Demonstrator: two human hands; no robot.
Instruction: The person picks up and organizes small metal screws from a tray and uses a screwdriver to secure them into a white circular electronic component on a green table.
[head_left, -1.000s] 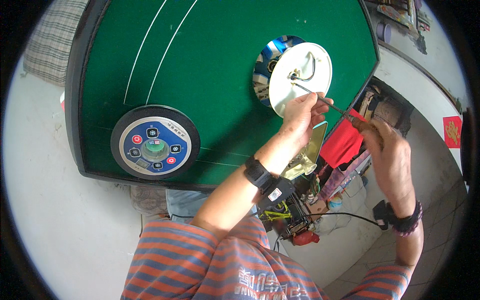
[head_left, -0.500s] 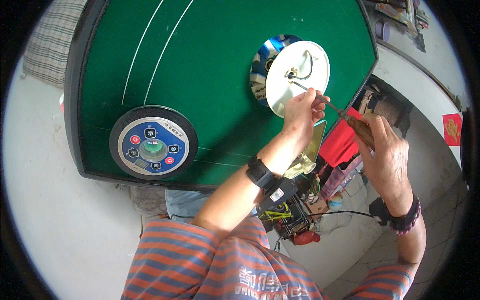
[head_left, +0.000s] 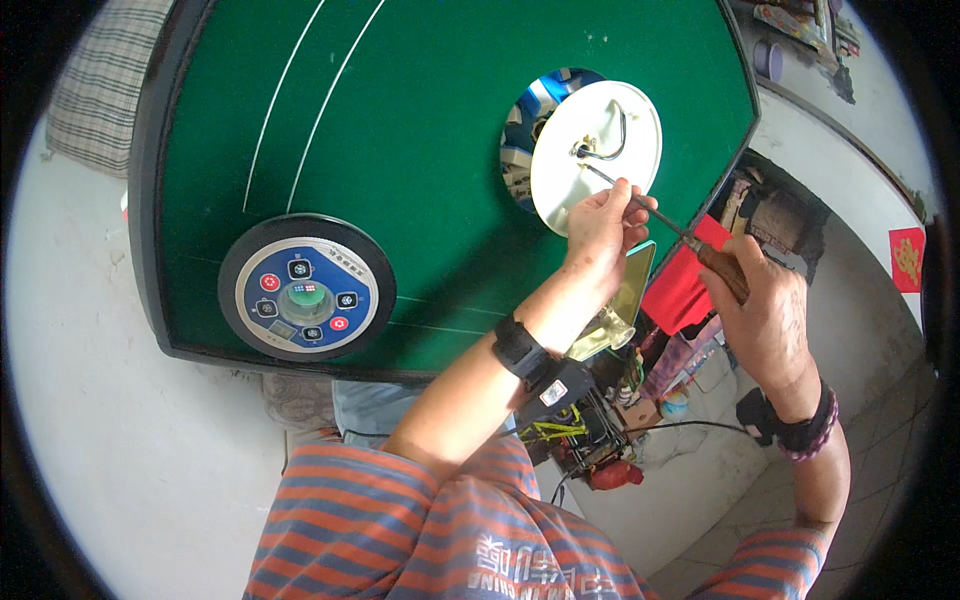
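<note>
My right hand (head_left: 775, 325) is wrapped round the wooden handle of a screwdriver (head_left: 722, 268). Its thin metal shaft slants up and left, and its tip meets the inner face of a white round cover (head_left: 560, 185) near the middle. Closed about the shaft are the fingers of my left hand (head_left: 602, 225), next to the cover's lower right rim. A short dark cable (head_left: 622, 135) loops across the cover by a small central fitting. The cover stands tilted over a round opening (head_left: 518, 150) in the green tabletop, with blue and white parts visible inside.
A round control panel with a black ring (head_left: 245, 310) lies on the green table (head_left: 420, 110), lower left. A shallow translucent tray (head_left: 625, 295) sits at the near right edge. Beyond are a red cloth (head_left: 685, 285), clutter on the floor, and a checked cloth (head_left: 95, 95) far left.
My right hand and the screwdriver handle have shifted slightly up and left. The left hand and the white cover stay almost where they were.
</note>
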